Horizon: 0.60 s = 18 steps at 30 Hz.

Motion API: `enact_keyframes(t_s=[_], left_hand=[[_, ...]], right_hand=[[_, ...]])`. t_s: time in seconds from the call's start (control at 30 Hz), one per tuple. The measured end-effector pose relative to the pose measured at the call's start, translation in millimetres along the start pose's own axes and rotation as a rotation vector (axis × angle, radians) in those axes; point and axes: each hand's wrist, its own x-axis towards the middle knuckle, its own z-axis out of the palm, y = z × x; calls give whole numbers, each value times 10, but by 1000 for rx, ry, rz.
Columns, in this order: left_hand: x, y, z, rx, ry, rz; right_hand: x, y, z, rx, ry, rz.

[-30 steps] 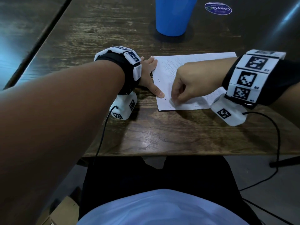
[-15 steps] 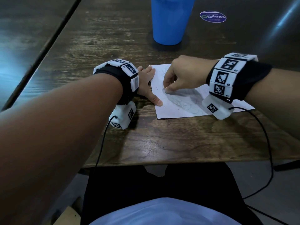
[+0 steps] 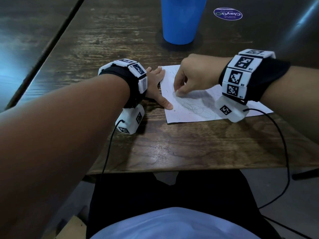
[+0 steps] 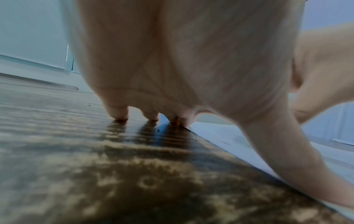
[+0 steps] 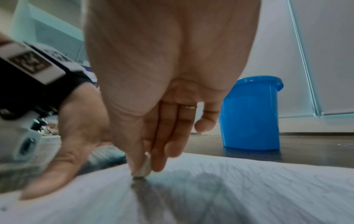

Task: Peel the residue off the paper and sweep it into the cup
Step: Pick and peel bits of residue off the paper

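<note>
Pinched small white eraser in R hand, tip on paper mid-scribble, prob. to rub. Pressed L hand flat w/ straight fingers at paper's 9 o'clock edge as anchor. Cup upright at 12 on counter.

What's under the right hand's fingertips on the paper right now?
The right hand pinches a small white eraser-like piece whose tip presses onto the paper, at the edge of the pencil scribbles. The paper directly under that tip is covered.
</note>
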Motion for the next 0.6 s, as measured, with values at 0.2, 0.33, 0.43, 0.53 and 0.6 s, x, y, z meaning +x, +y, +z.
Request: enact_keyframes(t_s=[0.2, 0.33, 0.43, 0.53, 0.6], left_hand=[[-9, 4, -2, 14, -2, -14], [-12, 11, 15, 10, 25, -14], [-15, 6, 14, 1, 15, -13], [-26, 9, 5, -6, 6, -12], [-25, 7, 1, -10, 6, -8]], right_hand=[[17, 34, 6, 24, -21, 15], [-23, -7, -45, 60, -195, -15], [20, 0, -58, 61, -160, -10], [93, 4, -92, 64, -95, 40], [158, 22, -119, 55, -25, 68]])
